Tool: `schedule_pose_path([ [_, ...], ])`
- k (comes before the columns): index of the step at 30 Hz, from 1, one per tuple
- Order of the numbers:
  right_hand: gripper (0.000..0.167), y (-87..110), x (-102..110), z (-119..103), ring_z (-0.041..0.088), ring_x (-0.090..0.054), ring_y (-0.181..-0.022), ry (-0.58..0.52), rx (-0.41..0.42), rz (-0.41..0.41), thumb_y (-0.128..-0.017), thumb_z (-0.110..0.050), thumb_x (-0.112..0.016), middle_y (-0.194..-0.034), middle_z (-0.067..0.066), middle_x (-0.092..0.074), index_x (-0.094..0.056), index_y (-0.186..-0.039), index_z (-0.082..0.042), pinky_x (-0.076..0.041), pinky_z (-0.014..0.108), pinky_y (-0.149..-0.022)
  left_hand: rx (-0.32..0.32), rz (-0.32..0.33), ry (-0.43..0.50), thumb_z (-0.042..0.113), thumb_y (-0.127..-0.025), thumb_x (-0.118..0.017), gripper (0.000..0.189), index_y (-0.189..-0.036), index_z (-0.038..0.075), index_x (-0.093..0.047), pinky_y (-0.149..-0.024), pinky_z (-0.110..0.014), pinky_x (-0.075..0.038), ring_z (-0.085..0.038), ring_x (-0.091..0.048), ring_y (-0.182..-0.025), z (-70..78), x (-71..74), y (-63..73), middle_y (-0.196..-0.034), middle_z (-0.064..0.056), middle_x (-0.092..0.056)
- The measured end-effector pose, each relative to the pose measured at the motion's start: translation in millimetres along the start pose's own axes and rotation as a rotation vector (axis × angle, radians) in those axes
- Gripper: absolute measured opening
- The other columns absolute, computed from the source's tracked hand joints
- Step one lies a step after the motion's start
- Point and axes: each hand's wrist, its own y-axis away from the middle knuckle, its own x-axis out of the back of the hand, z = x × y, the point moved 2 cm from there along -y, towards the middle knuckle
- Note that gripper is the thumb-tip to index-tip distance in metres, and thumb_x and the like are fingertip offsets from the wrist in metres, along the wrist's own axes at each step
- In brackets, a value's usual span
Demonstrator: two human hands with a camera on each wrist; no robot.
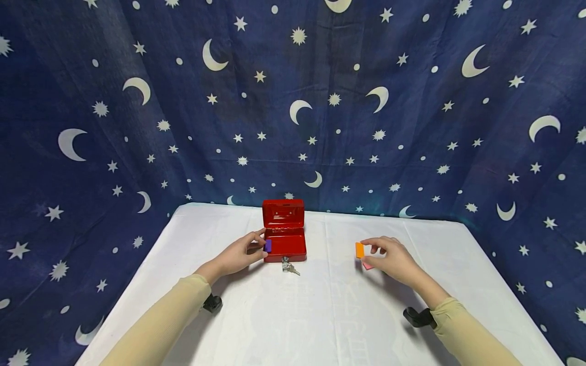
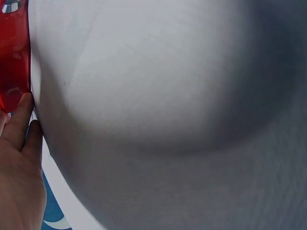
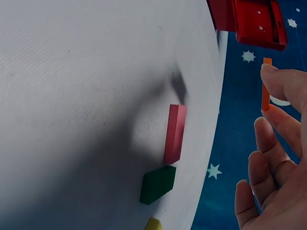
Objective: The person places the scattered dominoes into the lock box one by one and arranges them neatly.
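Observation:
A red metal cash box [image 1: 285, 246] stands on the white table with its lid [image 1: 283, 213] raised. At its left side is my left hand [image 1: 238, 254], thumb and forefinger pinching a small purple block [image 1: 268, 246] just over the box's left rim. In the left wrist view, fingers [image 2: 21, 122] of that hand lie against the box's red wall [image 2: 14, 62]; the purple block is hidden there. Off to the right, my right hand [image 1: 391, 259] holds an orange block [image 1: 359, 250] by its ends between thumb and forefinger, raised above the table. Beneath it lies a pink block [image 3: 175, 134].
A lock with keys [image 1: 290, 267] hangs at the box's front. Beside the pink block lie a green block [image 3: 158, 185] and a yellow block [image 3: 153, 224], both behind my right hand in the head view. A dark blue star-and-moon curtain [image 1: 293, 101] borders the table [image 1: 320, 315].

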Motion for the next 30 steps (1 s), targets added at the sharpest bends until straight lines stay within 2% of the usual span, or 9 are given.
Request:
schedule_pose_path([
  [6, 0.044, -5.0, -3.9, -5.4, 0.021, -0.052, -0.089, -0.002, 0.026, 0.006, -0.085, -0.037, -0.084, -0.089, -0.008, -0.061, -0.074, -0.123, -0.019, -0.042, 0.037, -0.077, 0.006, -0.003, 0.001, 0.035, -0.097, -0.072, 0.031, -0.118, 0.016, -0.058, -0.117, -0.051, -0.034, -0.023, -0.054, -0.135, 0.4, 0.2, 0.1, -0.165, 0.005, -0.032],
  [15, 0.043, -11.4, -10.6, -13.2, 0.02, -0.05, -0.091, -0.012, 0.016, -0.02, -0.084, -0.04, -0.084, -0.091, -0.01, -0.06, -0.074, -0.123, -0.023, -0.042, 0.038, -0.079, 0.011, -0.003, -0.001, 0.032, -0.097, -0.071, 0.03, -0.119, 0.016, -0.058, -0.117, -0.051, -0.035, -0.023, -0.055, -0.135, 3.0, 0.0, 1.3, -0.165, 0.005, -0.032],
  [23, 0.041, -16.8, -15.5, -22.9, 0.022, -0.051, -0.093, -0.016, 0.033, -0.028, -0.085, -0.035, -0.084, -0.091, -0.009, -0.059, -0.073, -0.123, -0.023, -0.042, 0.038, -0.081, 0.009, -0.003, 0.001, 0.033, -0.097, -0.072, 0.031, -0.119, 0.016, -0.058, -0.117, -0.051, -0.034, -0.022, -0.055, -0.134, 1.8, 0.0, 0.6, -0.165, 0.006, -0.032],
  [30, 0.039, -23.5, -17.4, -31.6, 0.019, -0.052, -0.091, -0.005, 0.084, -0.027, -0.086, -0.035, -0.083, -0.09, -0.01, -0.059, -0.074, -0.122, -0.023, -0.043, 0.038, -0.08, 0.009, -0.001, 0.011, 0.033, -0.097, -0.072, 0.031, -0.119, 0.015, -0.058, -0.117, -0.051, -0.034, -0.024, -0.055, -0.135, 1.1, -0.2, 0.1, -0.165, 0.005, -0.033],
])
